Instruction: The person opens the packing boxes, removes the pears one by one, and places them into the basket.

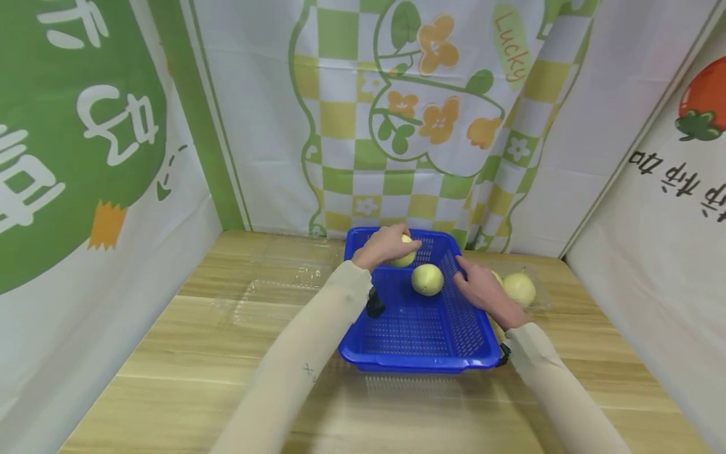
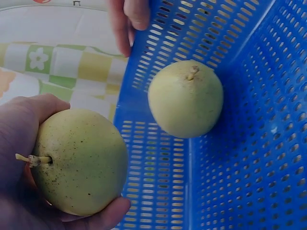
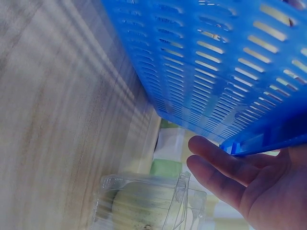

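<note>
My left hand grips a pale yellow-green pear over the far left part of the blue basket. Its stem and brown specks show in the left wrist view. A second pear lies inside the basket by the partition. At the basket's right rim rests my right hand, thumb toward the inside. In the right wrist view, two of its fingers stretch loosely outside the slotted wall, below the rim.
Right of the basket, more pears sit in a clear plastic box, partly hidden by my right hand. An open clear plastic container lies at the left on the wooden table. Printed cloth hangs behind and on both sides.
</note>
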Motion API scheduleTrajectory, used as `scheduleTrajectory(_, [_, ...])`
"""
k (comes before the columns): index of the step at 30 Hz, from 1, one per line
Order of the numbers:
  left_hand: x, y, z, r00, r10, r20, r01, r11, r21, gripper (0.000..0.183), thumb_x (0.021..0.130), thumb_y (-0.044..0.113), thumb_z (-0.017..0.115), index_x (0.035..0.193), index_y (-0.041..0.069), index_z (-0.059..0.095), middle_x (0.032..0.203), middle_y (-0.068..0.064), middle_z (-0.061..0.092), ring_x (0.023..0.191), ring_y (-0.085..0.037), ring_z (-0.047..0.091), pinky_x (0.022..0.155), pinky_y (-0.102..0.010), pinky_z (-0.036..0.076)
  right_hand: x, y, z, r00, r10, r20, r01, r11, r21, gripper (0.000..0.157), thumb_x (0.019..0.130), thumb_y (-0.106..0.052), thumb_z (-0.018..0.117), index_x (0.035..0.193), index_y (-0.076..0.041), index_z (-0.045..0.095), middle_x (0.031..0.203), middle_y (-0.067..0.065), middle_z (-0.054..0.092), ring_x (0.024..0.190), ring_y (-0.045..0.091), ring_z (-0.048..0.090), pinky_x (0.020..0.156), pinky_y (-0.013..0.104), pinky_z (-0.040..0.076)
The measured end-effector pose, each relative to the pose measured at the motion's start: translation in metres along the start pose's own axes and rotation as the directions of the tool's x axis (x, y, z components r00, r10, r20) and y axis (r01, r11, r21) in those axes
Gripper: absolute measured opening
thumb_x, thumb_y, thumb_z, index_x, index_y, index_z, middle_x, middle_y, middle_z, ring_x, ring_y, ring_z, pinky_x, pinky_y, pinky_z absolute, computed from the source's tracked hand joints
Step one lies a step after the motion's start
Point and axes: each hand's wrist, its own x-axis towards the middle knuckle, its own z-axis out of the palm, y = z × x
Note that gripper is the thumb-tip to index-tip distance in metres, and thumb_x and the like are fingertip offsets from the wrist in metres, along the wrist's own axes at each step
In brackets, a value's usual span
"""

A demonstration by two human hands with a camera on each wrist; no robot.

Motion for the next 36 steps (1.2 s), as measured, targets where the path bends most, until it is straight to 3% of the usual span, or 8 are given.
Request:
scheduleTrajectory(4, [0.000,0.000,0.006,0.999,-0.036,0.031,0.037,0.999,-0.022,0.043,0.083,0.053,0.053,0.113,0.022,0.056,0.108,0.002,0.060,0.080,-0.018,0.057,0.060,-0.035,0.048,0.001,0.000,0.000,1.000,-0.005,0.001,0.005,1.000,-0.004,0.051,0.090,-0.017,0.042,0.137,0.004,0.039,0.124,0.028,0.053,0.084,0.033,0.060,0.077,0.048,0.046])
scheduleTrajectory(9, [0.002,0.000,0.012,0.999,-0.044,-0.003,0.044,0.998,0.047,0.039,0.081,0.052,0.053,0.107,0.023,0.056,0.103,0.004,0.061,0.082,-0.017,0.056,0.063,-0.037,0.046,0.001,-0.001,-0.003,1.000,0.008,0.009,-0.008,1.000,-0.003,0.052,0.090,-0.018,0.042,0.137,0.004,0.039,0.122,0.028,0.055,0.072,0.027,0.055,0.070,0.045,0.045])
scheduleTrajectory(12, [0.004,0.000,0.015,0.998,-0.057,-0.020,0.059,0.994,0.091,0.036,0.080,0.052,0.053,0.103,0.024,0.056,0.098,0.004,0.060,0.083,-0.019,0.056,0.067,-0.041,0.045,0.001,-0.001,-0.004,1.000,0.012,0.007,-0.012,1.000,-0.004,0.052,0.090,-0.018,0.042,0.137,0.004,0.039,0.121,0.028,0.055,0.074,0.028,0.056,0.071,0.046,0.045])
scheduleTrajectory(16, [0.005,-0.003,0.020,0.996,-0.091,0.012,0.089,0.989,0.122,0.040,0.081,0.054,0.053,0.108,0.024,0.055,0.099,0.003,0.060,0.086,-0.019,0.055,0.070,-0.044,0.045,0.001,-0.002,-0.003,1.000,0.006,0.018,-0.006,1.000,-0.009,0.052,0.090,-0.018,0.043,0.138,0.004,0.039,0.123,0.028,0.054,0.076,0.029,0.058,0.073,0.046,0.045])
scheduleTrajectory(24, [0.006,-0.007,0.029,0.996,-0.067,0.055,0.057,0.984,0.166,0.053,0.082,0.052,0.054,0.122,0.018,0.054,0.115,0.000,0.060,0.097,-0.021,0.057,0.077,-0.042,0.048,0.001,-0.003,-0.003,1.000,0.009,0.019,-0.009,1.000,-0.005,0.052,0.090,-0.017,0.043,0.137,0.004,0.038,0.122,0.027,0.055,0.070,0.026,0.055,0.070,0.044,0.045])
scheduleTrajectory(31, [0.004,-0.008,0.031,0.991,-0.106,0.086,0.086,0.974,0.211,0.057,0.082,0.055,0.054,0.126,0.019,0.052,0.125,0.000,0.057,0.107,-0.026,0.056,0.083,-0.046,0.047,0.000,-0.003,-0.004,1.000,0.006,0.019,-0.006,1.000,-0.006,0.052,0.090,-0.018,0.042,0.137,0.004,0.039,0.123,0.028,0.054,0.071,0.025,0.055,0.070,0.044,0.045])
scheduleTrajectory(36, [0.004,-0.011,0.034,0.991,-0.103,0.083,0.080,0.966,0.247,0.051,0.081,0.054,0.055,0.118,0.019,0.057,0.116,0.000,0.060,0.097,-0.024,0.058,0.078,-0.043,0.048,0.001,-0.003,-0.004,1.000,0.003,0.026,-0.003,1.000,-0.005,0.052,0.090,-0.018,0.042,0.138,0.004,0.038,0.119,0.029,0.056,0.065,0.024,0.054,0.068,0.043,0.044])
